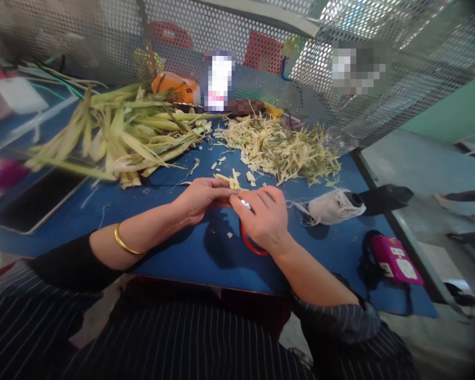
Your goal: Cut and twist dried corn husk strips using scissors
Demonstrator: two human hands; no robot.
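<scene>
Over the front middle of the blue table [174, 250], my two hands meet fingertip to fingertip. My left hand [203, 199] pinches a small pale-yellow strip of plant material [233, 181], which sticks up beyond the fingers. My right hand [263, 214] is closed round red-handled scissors [253, 244]; the red loop shows below the palm and a bit of metal between the fingers. The blades are mostly hidden. Behind the hands lie scattered pale scraps [250, 178]. A heap of shredded strips [285, 148] is at the back right, and long green-yellow stalks [130, 126] are piled at the left.
White thread on a spool [332, 207] lies right of my right hand, with a magenta box-like item [398, 258] near the right edge. A dark flat panel [39, 198] is at the left. Behind the piles stand an orange packet [176, 88] and a perforated metal screen [237, 31].
</scene>
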